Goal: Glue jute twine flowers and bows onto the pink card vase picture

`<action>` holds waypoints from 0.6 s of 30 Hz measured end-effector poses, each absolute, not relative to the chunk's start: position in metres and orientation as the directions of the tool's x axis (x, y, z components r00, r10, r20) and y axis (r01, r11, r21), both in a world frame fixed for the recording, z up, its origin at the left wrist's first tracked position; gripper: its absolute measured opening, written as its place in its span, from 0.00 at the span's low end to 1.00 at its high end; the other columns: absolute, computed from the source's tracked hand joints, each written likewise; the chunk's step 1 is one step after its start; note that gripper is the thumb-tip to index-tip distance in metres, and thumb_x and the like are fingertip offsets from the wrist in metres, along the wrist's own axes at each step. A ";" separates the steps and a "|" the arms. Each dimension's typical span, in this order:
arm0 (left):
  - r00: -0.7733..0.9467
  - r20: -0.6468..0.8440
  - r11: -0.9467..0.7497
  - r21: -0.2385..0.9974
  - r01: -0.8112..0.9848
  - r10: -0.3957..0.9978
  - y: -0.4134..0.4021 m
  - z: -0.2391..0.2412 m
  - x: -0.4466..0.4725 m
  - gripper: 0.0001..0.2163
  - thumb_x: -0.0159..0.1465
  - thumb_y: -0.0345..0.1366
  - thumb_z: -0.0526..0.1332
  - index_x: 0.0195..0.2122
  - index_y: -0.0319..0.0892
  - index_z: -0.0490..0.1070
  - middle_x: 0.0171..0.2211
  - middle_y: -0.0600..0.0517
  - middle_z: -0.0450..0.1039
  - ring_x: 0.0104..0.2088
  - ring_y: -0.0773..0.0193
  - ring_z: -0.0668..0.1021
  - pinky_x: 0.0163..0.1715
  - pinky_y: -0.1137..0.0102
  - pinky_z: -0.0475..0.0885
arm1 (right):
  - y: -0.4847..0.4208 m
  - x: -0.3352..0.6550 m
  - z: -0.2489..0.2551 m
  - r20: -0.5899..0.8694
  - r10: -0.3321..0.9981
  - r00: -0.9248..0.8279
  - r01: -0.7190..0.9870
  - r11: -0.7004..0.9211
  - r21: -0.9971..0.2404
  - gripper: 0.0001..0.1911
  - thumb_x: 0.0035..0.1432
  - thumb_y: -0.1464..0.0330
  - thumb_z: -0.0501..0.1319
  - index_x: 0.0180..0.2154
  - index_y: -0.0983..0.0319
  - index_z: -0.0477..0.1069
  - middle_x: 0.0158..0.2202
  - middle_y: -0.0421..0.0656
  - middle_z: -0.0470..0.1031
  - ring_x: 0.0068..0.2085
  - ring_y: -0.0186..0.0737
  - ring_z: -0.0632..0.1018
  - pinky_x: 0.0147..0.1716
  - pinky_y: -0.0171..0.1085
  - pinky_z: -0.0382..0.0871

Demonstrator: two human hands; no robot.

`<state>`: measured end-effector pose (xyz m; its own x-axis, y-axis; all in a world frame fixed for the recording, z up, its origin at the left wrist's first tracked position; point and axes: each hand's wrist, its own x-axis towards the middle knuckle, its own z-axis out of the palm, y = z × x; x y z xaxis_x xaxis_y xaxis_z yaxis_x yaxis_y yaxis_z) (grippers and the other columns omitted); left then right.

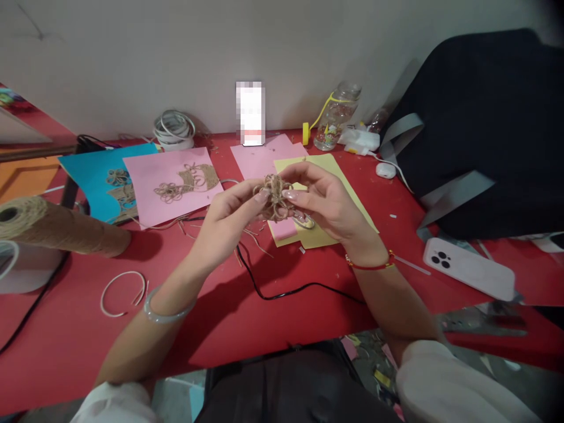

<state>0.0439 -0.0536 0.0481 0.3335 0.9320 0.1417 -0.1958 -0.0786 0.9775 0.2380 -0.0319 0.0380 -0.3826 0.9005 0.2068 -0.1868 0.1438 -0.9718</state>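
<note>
Between my two hands is a looped flower of brown jute twine (277,202), raised above the red table. My left hand (229,214) pinches its left side with thumb and fingers. On its right side my right hand (328,202) grips it the same way, thumb pressed on the front. Below the flower a yellow sheet (348,205) and a pink piece (285,229) lie on the table. To the left, a pink sheet (145,170) carries similar twine flowers and a braided twine strip (194,177). Some of the flower is hidden behind my thumbs.
A twine spool (79,229) lies at left beside a white tape roll (26,273). A black cable (282,295) crosses the red table (247,329). At the back stand a lit phone (252,117) and a glass bottle (337,120). Right are a black bag (484,129) and a pale phone (471,271).
</note>
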 end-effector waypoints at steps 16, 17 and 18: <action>0.319 0.148 -0.099 0.982 -0.163 0.936 -0.055 0.051 0.046 0.13 0.67 0.44 0.66 0.46 0.42 0.80 0.40 0.47 0.81 0.39 0.60 0.83 0.42 0.66 0.79 | -0.035 0.240 0.042 0.214 0.908 -0.361 -0.139 0.175 -0.975 0.17 0.57 0.58 0.70 0.45 0.57 0.72 0.44 0.42 0.72 0.37 0.36 0.74 0.32 0.36 0.73; 0.318 0.146 -0.098 0.982 -0.161 0.937 -0.055 0.051 0.046 0.13 0.67 0.44 0.66 0.46 0.42 0.80 0.40 0.47 0.81 0.39 0.60 0.83 0.42 0.66 0.79 | -0.035 0.240 0.042 0.216 0.906 -0.364 -0.135 0.178 -0.975 0.17 0.57 0.58 0.70 0.46 0.57 0.72 0.44 0.42 0.72 0.38 0.36 0.74 0.33 0.36 0.73; 0.315 0.145 -0.099 0.982 -0.158 0.938 -0.055 0.051 0.047 0.12 0.67 0.44 0.66 0.45 0.42 0.81 0.40 0.47 0.81 0.39 0.60 0.83 0.42 0.66 0.79 | -0.035 0.241 0.042 0.219 0.904 -0.367 -0.132 0.183 -0.974 0.17 0.57 0.58 0.70 0.46 0.57 0.72 0.44 0.42 0.72 0.38 0.37 0.74 0.33 0.36 0.73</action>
